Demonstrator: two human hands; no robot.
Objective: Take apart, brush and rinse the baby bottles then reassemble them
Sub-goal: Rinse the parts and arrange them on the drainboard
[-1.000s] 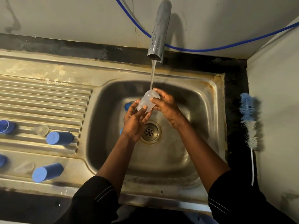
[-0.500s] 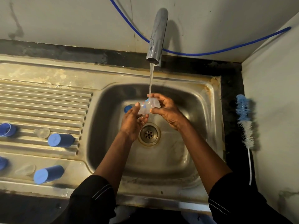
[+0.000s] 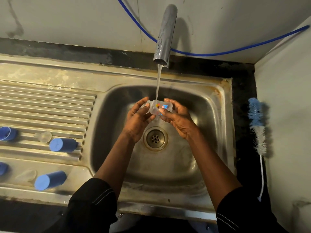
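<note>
A clear baby bottle (image 3: 158, 107) with a coloured print lies on its side under the running tap (image 3: 164, 34), over the sink basin (image 3: 210, 115). My left hand (image 3: 138, 120) grips its left end, fingers curled round it. My right hand (image 3: 179, 119) holds its right end between thumb and fingers. Water falls onto the bottle's middle. On the drainboard (image 3: 47, 101) lie two blue bottle caps (image 3: 63, 145) (image 3: 49, 180) and a clear teat (image 3: 43, 136).
A blue and white bottle brush (image 3: 257, 126) lies on the dark counter right of the sink. More blue parts (image 3: 7, 133) sit at the drainboard's left edge, beside another clear teat (image 3: 25, 175). A blue hose (image 3: 210, 53) runs along the wall. The drain (image 3: 155, 139) is below my hands.
The bottle has been turned from end-on to lying sideways under the stream, its printed side now showing. My hands have spread apart to its two ends.
</note>
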